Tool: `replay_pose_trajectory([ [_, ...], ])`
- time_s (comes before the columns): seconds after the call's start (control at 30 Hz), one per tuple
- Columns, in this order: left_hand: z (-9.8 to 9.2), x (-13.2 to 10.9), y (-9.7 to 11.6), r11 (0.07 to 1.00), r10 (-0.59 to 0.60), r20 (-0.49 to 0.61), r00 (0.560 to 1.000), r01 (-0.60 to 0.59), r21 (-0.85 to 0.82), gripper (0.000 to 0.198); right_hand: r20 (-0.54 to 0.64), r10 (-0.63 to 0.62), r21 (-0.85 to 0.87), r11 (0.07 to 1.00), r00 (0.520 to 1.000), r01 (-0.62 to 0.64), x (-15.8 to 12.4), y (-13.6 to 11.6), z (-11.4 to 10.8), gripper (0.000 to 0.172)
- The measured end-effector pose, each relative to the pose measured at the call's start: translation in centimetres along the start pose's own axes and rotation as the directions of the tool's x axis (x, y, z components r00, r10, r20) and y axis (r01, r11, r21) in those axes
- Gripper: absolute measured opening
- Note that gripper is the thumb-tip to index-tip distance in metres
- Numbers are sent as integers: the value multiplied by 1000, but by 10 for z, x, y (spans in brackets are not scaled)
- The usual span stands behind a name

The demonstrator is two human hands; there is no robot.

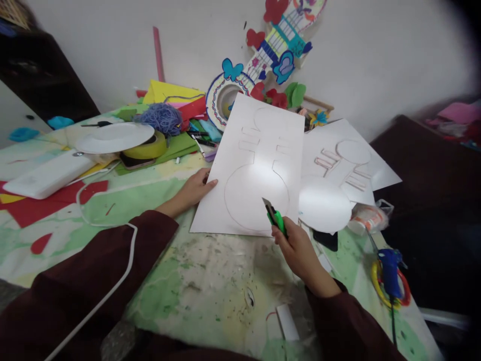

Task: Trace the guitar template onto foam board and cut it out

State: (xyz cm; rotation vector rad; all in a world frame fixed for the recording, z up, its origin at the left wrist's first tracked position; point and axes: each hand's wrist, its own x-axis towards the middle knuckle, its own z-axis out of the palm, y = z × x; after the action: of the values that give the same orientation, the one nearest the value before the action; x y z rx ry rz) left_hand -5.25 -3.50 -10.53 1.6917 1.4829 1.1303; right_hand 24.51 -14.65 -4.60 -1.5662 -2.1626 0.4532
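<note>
Currently, a white strip point(287, 322) is lying at the lower edge of the frame, right of center, on the paint-stained table cover point(199, 286). Just above center-bottom, a utility knife point(276, 217) is showing a green body and an exposed gray blade. The blade is pointing toward the upper left, over the large circle on the drawn sheet point(259, 175); whether the tip is touching the paper is not clear.

The sheet is occupying the center of the frame. It is white, smooth and uncut along its visible edges, and it is carrying a thin pencil-like outline: a large circle below, stepped bracket shapes at both sides of a neck, and a faint arc near the top.

The right hand point(298, 245) is closing firmly around the knife body, with the forearm entering from the lower right. The left hand point(195, 188) is resting at the sheet's left edge, with the thumb extending onto the paper; the other fingers are partly hidden, so whether they are pinching it cannot be told.

At the right, a blue glue gun point(390, 271) is lying on colored rings. Beyond the knife, a white oval piece point(325, 205) is sitting beside a second drawn sheet point(383, 168). At upper left, a white plate point(116, 138) is resting near purple yarn point(161, 119). Farthest, a guitar-shaped craft point(270, 52) is leaning at upper center.
</note>
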Motion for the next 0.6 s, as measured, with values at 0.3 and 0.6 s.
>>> replay_pose_trajectory([
  [0.3, 9, -15, 8, 997, -75, 16, 997, 75, -1, 59, 256, -106, -386, 900, 961, 203, -23, 16, 8, 16],
  [0.6, 16, -12, 0, 991, -108, 15, 994, 109, -74, 53, 302, -72, -543, 807, 951, 233, -22, 11, 28, 10],
])
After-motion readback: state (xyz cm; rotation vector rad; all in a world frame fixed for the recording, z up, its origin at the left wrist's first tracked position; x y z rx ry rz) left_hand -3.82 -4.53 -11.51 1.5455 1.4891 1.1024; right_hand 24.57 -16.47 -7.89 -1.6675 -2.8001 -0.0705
